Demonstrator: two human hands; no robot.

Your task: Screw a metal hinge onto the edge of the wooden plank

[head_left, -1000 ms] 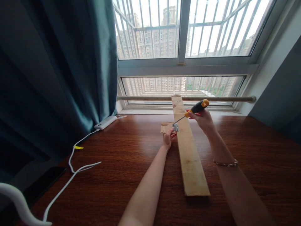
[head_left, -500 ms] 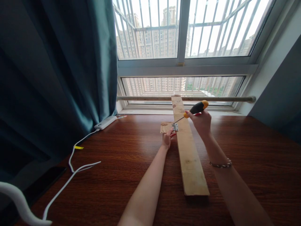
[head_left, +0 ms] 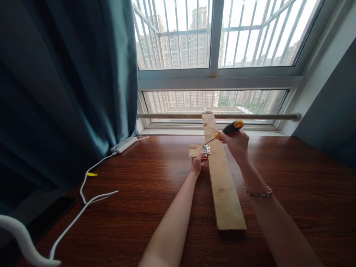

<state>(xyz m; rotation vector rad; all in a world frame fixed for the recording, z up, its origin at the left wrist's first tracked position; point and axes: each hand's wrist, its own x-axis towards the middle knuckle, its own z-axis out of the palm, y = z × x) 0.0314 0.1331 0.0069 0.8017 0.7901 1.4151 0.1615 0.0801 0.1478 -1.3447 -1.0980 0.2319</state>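
Note:
A long pale wooden board (head_left: 224, 185) lies lengthwise on the dark reddish-brown table. Against its left side sits a short wooden block (head_left: 194, 151), and a silver metal hinge (head_left: 207, 149) spans the two. My left hand (head_left: 197, 163) is closed around the near edge of the block, thumb on top by the hinge; its other fingers are partly hidden underneath. In my right hand (head_left: 236, 144) is a screwdriver (head_left: 233, 128) with a black and yellow handle, gripped near the front. Its shaft slants down left, the tip at the hinge's left leaf. Any screw there is too small to make out.
A white power strip (head_left: 124, 145) lies at the table's back left, its white cable (head_left: 83, 185) running forward. A dark flat object (head_left: 52, 218) rests at the left edge. A blue curtain (head_left: 111, 74) hangs left; a horizontal rail (head_left: 172, 116) crosses before the window.
The screwdriver's handle has dipped slightly and shifted a little left with my right hand. My left hand keeps its hold on the block. The whole view has shifted very slightly.

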